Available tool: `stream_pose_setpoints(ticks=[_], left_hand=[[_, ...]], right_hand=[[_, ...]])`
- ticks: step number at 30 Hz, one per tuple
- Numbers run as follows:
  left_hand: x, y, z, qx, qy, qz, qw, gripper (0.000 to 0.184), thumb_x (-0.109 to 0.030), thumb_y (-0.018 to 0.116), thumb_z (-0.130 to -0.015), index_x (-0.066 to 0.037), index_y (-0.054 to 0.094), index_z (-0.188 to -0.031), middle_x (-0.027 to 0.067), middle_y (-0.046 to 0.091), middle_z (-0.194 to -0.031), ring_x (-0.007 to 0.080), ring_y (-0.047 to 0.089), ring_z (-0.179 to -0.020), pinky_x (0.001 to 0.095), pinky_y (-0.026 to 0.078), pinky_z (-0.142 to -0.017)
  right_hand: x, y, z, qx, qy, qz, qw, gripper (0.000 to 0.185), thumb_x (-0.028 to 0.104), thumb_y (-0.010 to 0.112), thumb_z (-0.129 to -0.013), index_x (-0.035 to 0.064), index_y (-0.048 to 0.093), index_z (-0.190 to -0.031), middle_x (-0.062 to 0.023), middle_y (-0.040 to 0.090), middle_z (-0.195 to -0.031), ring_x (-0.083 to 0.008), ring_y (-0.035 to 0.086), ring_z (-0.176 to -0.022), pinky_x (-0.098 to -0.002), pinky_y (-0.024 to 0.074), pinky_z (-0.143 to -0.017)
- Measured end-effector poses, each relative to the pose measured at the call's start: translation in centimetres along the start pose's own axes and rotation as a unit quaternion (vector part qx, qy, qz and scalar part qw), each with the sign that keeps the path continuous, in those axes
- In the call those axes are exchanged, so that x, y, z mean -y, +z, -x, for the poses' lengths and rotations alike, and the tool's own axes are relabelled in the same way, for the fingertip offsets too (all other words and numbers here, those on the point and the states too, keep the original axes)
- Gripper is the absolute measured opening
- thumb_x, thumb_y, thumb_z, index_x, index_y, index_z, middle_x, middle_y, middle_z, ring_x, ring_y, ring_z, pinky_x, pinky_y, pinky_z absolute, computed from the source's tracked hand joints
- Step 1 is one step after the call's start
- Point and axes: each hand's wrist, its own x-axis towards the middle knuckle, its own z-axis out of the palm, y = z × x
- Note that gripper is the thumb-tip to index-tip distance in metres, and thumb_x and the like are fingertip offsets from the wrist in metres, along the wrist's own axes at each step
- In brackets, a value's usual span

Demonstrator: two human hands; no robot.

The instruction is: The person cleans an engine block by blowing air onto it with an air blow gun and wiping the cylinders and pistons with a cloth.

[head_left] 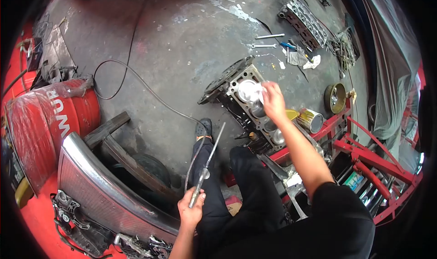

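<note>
My left hand is wrapped round the body of an air blow gun, whose long thin nozzle points up and away from me. A hose runs from near this hand out across the floor. At the engine block, my right hand pinches a white rag or tissue, slightly blurred, over the deck. Beside the rag a shiny piston top shows in the far bore. More bores lie along the block, partly covered by my right hand and forearm. A toothed flywheel is on the block's far-left end.
A red drum and a curved metal panel stand at left. Wrenches and a cylinder head lie on the floor beyond the block. An open can, a brass-coloured bowl and a red frame are at right.
</note>
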Motion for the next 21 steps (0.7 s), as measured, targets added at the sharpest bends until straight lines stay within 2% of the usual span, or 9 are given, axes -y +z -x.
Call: stream_pose_setpoints(ticks=[2, 4, 5, 7, 10, 11, 16, 18, 21], left_hand=[[-0.6, 0.9, -0.4, -0.046, 0.008, 0.074, 0.996, 0.018, -0.002, 0.068, -0.090, 0.001, 0.065, -0.108, 0.0029, 0.069, -0.088, 0.0064, 0.059, -0.066, 0.0224, 0.051, -0.059], [-1.8, 0.9, -0.7, -0.071, 0.048, 0.078, 0.993, 0.023, -0.003, 0.067, -0.091, 0.003, 0.062, -0.113, 0.0064, 0.070, -0.096, 0.0078, 0.058, -0.064, 0.0232, 0.051, -0.059], [-3.0, 1.0, -0.8, -0.085, 0.041, 0.093, 0.991, 0.023, -0.003, 0.067, -0.091, 0.003, 0.062, -0.113, 0.0068, 0.070, -0.097, 0.0083, 0.058, -0.064, 0.0236, 0.051, -0.059], [-4.7, 0.9, -0.7, -0.103, 0.049, 0.126, 0.985, 0.024, -0.004, 0.067, -0.091, 0.003, 0.061, -0.114, 0.0073, 0.070, -0.098, 0.0094, 0.058, -0.063, 0.0246, 0.050, -0.059], [-6.6, 0.9, -0.9, -0.075, 0.068, 0.060, 0.993, 0.024, -0.002, 0.066, -0.091, 0.003, 0.062, -0.114, 0.0053, 0.069, -0.094, 0.0079, 0.057, -0.064, 0.0229, 0.050, -0.058], [-7.8, 1.6, -0.7, -0.075, 0.068, 0.057, 0.993, 0.023, -0.001, 0.066, -0.091, 0.002, 0.063, -0.114, 0.0039, 0.068, -0.092, 0.0073, 0.057, -0.065, 0.0224, 0.049, -0.057], [-10.7, 4.0, 0.3, -0.090, 0.124, -0.083, 0.985, 0.018, -0.007, 0.071, -0.089, -0.003, 0.068, -0.106, 0.0000, 0.064, -0.076, 0.0065, 0.057, -0.065, 0.0245, 0.047, -0.057], [-14.1, 5.6, 0.6, -0.067, 0.168, -0.187, 0.966, 0.027, -0.018, 0.073, -0.086, -0.004, 0.067, -0.109, 0.0158, 0.069, -0.081, 0.0246, 0.064, -0.067, 0.0351, 0.051, -0.069], [-18.0, 9.2, -1.4, -0.071, 0.210, -0.225, 0.949, 0.031, -0.025, 0.073, -0.087, -0.006, 0.067, -0.110, 0.0214, 0.070, -0.089, 0.0373, 0.067, -0.079, 0.0421, 0.052, -0.074]], right_hand=[[0.6, 5.4, -1.5, -0.051, 0.078, -0.070, 0.993, 0.044, 0.006, 0.063, -0.084, 0.0004, 0.057, -0.128, -0.0202, 0.055, -0.134, -0.0335, 0.054, -0.125, -0.0393, 0.0416, -0.106], [2.2, 9.2, 0.2, -0.112, -0.136, 0.308, 0.935, 0.053, 0.007, 0.064, -0.080, 0.0013, 0.055, -0.131, -0.0199, 0.054, -0.134, -0.0366, 0.050, -0.127, -0.0445, 0.0391, -0.108], [1.5, 9.3, 0.5, -0.117, -0.131, 0.303, 0.937, 0.053, 0.007, 0.064, -0.080, 0.0013, 0.055, -0.131, -0.0199, 0.054, -0.134, -0.0366, 0.050, -0.127, -0.0445, 0.0391, -0.108], [0.3, 8.7, 3.2, 0.015, -0.233, 0.129, 0.964, 0.056, 0.009, 0.066, -0.075, 0.0038, 0.056, -0.131, -0.0205, 0.051, -0.139, -0.0373, 0.049, -0.128, -0.0474, 0.0392, -0.107], [0.7, 1.5, 9.4, 0.353, -0.188, 0.209, 0.892, 0.035, 0.007, 0.064, -0.072, 0.0027, 0.064, -0.107, -0.0175, 0.059, -0.115, -0.0343, 0.057, -0.109, -0.0448, 0.0453, -0.094], [-1.9, 0.4, 14.3, 0.323, -0.219, 0.119, 0.913, 0.025, 0.007, 0.064, -0.072, 0.0029, 0.065, -0.096, -0.0160, 0.059, -0.104, -0.0334, 0.059, -0.102, -0.0455, 0.0457, -0.091], [-6.3, -11.3, 36.4, 0.198, 0.237, 0.015, 0.951, 0.029, 0.024, 0.069, -0.082, 0.0034, 0.071, -0.102, -0.0208, 0.069, -0.102, -0.0373, 0.066, -0.097, -0.0438, 0.0517, -0.087], [-9.5, -13.2, 45.6, 0.135, 0.377, 0.100, 0.911, 0.029, 0.020, 0.070, -0.078, 0.0027, 0.072, -0.102, -0.0208, 0.070, -0.098, -0.0364, 0.068, -0.095, -0.0422, 0.0525, -0.085], [-3.6, -18.9, 50.6, 0.173, 0.517, 0.061, 0.836, 0.038, 0.009, 0.061, -0.074, 0.0075, 0.072, -0.110, -0.0214, 0.070, -0.109, -0.0367, 0.067, -0.104, -0.0424, 0.0514, -0.093]])
